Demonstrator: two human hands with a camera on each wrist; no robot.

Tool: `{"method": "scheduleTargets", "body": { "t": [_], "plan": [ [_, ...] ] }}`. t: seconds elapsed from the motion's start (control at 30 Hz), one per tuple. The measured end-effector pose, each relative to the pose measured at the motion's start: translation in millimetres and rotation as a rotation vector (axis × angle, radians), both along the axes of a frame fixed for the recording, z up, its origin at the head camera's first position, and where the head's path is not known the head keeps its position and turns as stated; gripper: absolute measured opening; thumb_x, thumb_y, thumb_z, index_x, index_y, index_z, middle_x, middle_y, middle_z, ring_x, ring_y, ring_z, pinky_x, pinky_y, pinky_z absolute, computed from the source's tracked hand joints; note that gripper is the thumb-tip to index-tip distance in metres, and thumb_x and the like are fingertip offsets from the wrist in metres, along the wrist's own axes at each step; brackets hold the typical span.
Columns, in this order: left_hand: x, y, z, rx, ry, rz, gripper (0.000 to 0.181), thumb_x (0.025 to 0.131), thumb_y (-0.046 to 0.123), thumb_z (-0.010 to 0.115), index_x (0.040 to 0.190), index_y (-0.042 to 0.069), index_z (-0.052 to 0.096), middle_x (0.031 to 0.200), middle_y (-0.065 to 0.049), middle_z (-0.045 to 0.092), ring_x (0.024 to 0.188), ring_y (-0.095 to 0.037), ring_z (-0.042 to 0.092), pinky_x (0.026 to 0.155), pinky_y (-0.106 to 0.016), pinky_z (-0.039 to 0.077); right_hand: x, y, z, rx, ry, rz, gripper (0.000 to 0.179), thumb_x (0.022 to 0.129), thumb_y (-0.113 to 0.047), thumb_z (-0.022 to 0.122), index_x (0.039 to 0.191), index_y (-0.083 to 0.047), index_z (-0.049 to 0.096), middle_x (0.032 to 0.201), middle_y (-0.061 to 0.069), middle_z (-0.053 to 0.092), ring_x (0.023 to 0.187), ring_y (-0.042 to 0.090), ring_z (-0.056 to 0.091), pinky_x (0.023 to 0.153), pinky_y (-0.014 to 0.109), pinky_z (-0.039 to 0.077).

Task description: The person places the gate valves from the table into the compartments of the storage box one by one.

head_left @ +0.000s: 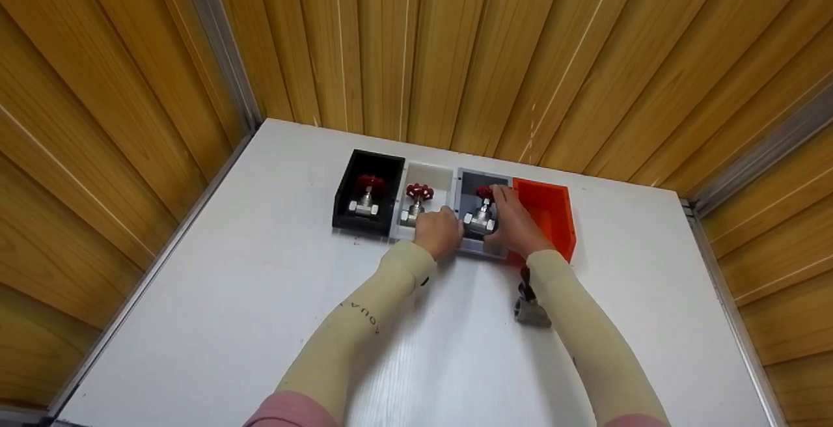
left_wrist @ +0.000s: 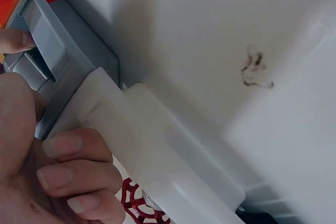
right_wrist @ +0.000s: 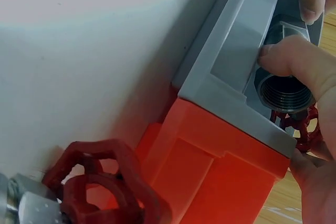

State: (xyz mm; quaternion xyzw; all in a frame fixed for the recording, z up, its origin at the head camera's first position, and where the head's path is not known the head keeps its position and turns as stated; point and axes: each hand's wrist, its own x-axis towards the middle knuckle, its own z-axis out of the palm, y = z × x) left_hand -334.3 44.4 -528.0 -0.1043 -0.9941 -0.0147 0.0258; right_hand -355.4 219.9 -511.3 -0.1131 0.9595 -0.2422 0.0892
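Note:
A metal valve with a red handwheel (head_left: 480, 221) is in the grey bin (head_left: 483, 250). My right hand (head_left: 518, 224) grips it from the right, with the thumb across the valve body and fingers by the handwheel. From the left, my left hand (head_left: 440, 230) reaches over the wall between the white bin (head_left: 441, 176) and the grey one. One left fingertip (right_wrist: 310, 15) is at the valve's far end, and the other left fingers (left_wrist: 79, 169) are curled above the white bin. The valve's threaded opening (right_wrist: 286, 94) faces the right wrist camera.
Another handwheel valve (head_left: 416, 200) sits in the white bin, and one more (head_left: 366, 200) in the black bin (head_left: 345, 220). At the row's right end stands an orange-red bin (head_left: 561, 219). A loose valve (head_left: 532, 313) lies on the white table (head_left: 260, 271), beside my right forearm. Wood-look panels (head_left: 442, 56) enclose the table.

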Motion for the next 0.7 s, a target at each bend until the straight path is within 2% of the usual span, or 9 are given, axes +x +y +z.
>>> {"method": "scheduleTargets", "body": {
  "t": [0.33,0.7],
  "plan": [
    [-2.1,0.1,-3.0,-0.035,-0.017,-0.022,0.044,0.102,0.043,0.038,0.093,0.01,0.065,0.084,-0.002,0.066,0.072,-0.019,0.069,0.059,-0.035,0.052,-6.1,-4.5,0.6,0.033,-0.017,0.037,0.11,0.073,-0.013,0.085,0.156,-0.014,0.013,0.161,0.011,0.015,0.147,0.033,0.022,0.111,0.05,0.034],
    [0.1,0.6,-4.6,-0.01,0.077,-0.019,0.04,0.1,0.043,0.043,0.092,0.009,0.063,0.074,-0.002,0.068,0.067,-0.019,0.069,0.056,-0.034,0.051,-9.5,-7.6,2.9,0.062,-0.036,0.084,0.107,0.074,-0.008,0.083,0.155,-0.011,0.013,0.16,0.014,0.018,0.144,0.035,0.028,0.108,0.048,0.038]
  ]
}}
